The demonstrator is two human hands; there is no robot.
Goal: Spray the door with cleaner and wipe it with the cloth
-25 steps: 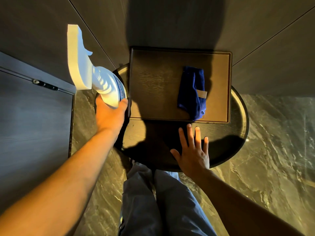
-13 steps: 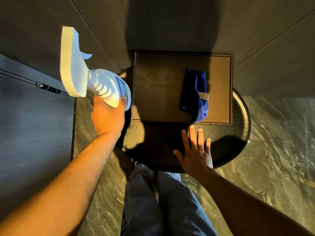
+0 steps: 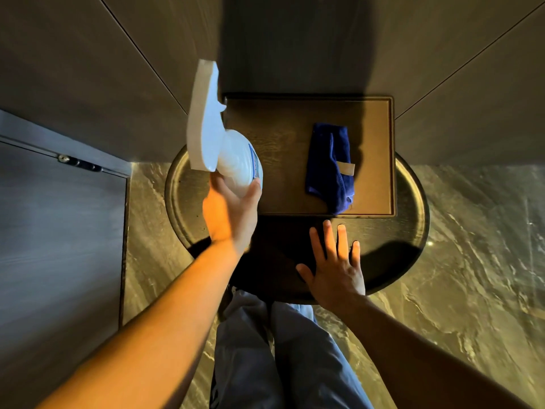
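Observation:
My left hand (image 3: 231, 215) grips a white spray bottle (image 3: 218, 140) by its body, held over the left rim of a round dark table (image 3: 413, 231), its trigger head pointing away from me. A folded blue cloth (image 3: 330, 165) lies on a rectangular wooden tray (image 3: 283, 184) at the back of the table. My right hand (image 3: 334, 265) hovers flat with fingers spread over the table's near part, just short of the cloth and holding nothing. The dark door (image 3: 56, 231) with a metal latch (image 3: 78, 163) stands at the left.
Dark wall panels (image 3: 88, 69) rise behind the table. The floor (image 3: 472, 276) is veined marble. My legs in blue-grey trousers (image 3: 283, 355) stand against the table's near edge.
My left hand has carried the spray bottle to the right, from beside the door to above the table's left rim. The right hand stays spread over the table.

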